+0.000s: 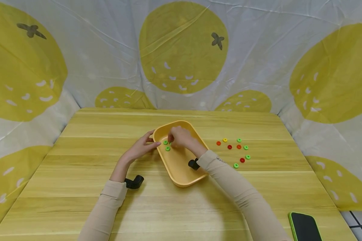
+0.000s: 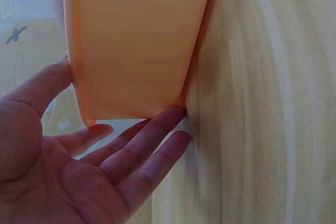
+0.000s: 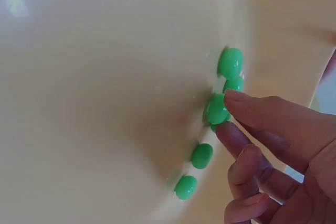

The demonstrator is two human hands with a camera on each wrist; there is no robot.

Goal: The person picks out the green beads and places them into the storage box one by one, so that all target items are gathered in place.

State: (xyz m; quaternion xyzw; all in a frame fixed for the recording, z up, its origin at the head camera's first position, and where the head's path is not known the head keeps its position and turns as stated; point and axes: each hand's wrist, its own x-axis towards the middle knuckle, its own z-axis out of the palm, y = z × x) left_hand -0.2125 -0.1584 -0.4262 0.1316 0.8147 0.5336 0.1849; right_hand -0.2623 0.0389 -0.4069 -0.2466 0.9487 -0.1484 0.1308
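Note:
A yellow-orange plastic bin sits at the middle of the table. My left hand holds its far left corner, thumb at the rim and fingers along the outside wall. Inside the bin, my right hand reaches to the far left end. Between thumb and index finger it pinches a green ring-shaped bead. Several other green beads lie in a row close by on the bin floor, partly hidden by the fingers.
Right of the bin, loose beads in red, orange, yellow and green lie scattered on the wooden table. A phone with a green case lies at the near right. A fruit-printed curtain hangs behind.

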